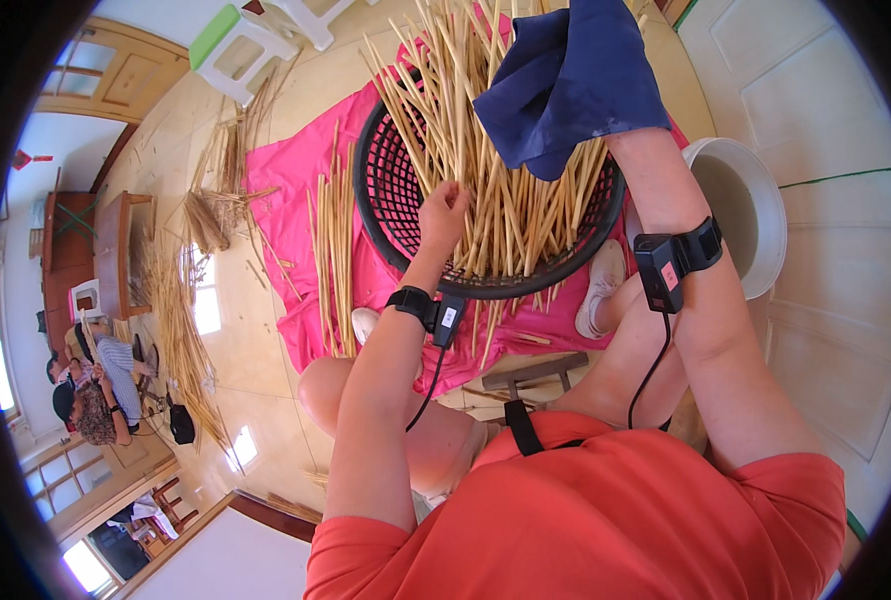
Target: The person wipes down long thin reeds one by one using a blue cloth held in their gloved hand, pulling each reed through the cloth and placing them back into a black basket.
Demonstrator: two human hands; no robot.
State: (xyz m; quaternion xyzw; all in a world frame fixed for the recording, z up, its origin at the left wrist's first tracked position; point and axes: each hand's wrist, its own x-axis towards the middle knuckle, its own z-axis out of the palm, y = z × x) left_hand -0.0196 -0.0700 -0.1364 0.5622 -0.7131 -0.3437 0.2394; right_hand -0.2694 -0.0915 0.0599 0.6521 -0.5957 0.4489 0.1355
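Observation:
My left hand [443,214] is closed around the lower end of a pale, peeled-looking plant stalk [460,142], over the left part of a black plastic basket [385,247]. A thick bundle of similar stalks [517,232] stands in the basket, leaning outward at the top. A dark blue cloth [580,82] drapes over my right hand and wrist above the bundle's right side. The cloth hides that hand, so its fingers and grip cannot be seen. Both forearms wear black strapped devices with cables.
Pink sheeting [288,172] lies under the basket, with a row of stalks [333,255] on its left. A white bucket of cloudy water [772,255] stands at right by a white door [835,300]. Stalk piles [179,322] and two seated people [97,397] are at left.

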